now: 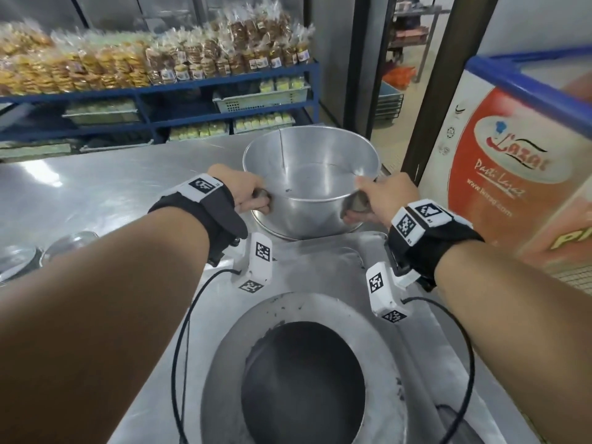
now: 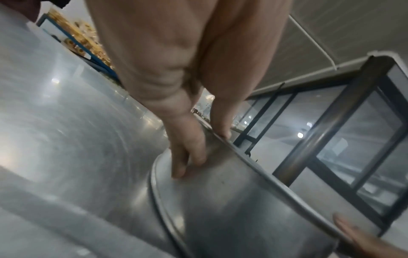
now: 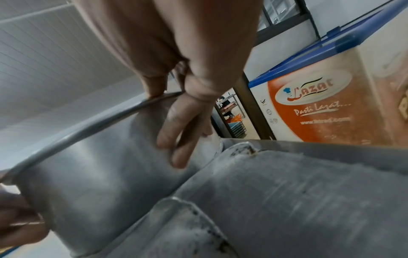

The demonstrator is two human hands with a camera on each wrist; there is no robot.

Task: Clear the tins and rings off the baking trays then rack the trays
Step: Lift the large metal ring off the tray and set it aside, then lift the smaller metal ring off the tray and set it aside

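A big round metal tin [image 1: 307, 174] stands upright at the far end of a grey baking tray [image 1: 320, 264]. My left hand [image 1: 253, 195] grips its left rim and my right hand [image 1: 365, 200] grips its right rim. In the left wrist view the thumb hooks over the rim of the tin [image 2: 243, 200] while the fingers [image 2: 185, 164] press on the outer wall. The right hand [image 3: 167, 122] holds the tin [image 3: 99, 174] the same way, above the crusted tray [image 3: 287, 200]. Whether the tin's base touches the surface I cannot tell. A second round tin [image 1: 304, 373] with a dark inside sits on the near part of the tray.
The tray lies on a steel table [image 1: 96, 193] with shiny round lids [image 1: 22, 261] at its left edge. A blue shelf [image 1: 192, 88] of bagged biscuits stands behind. An orange-and-white chest freezer [image 1: 512, 161] is close on the right, beside a doorway [image 1: 394, 91].
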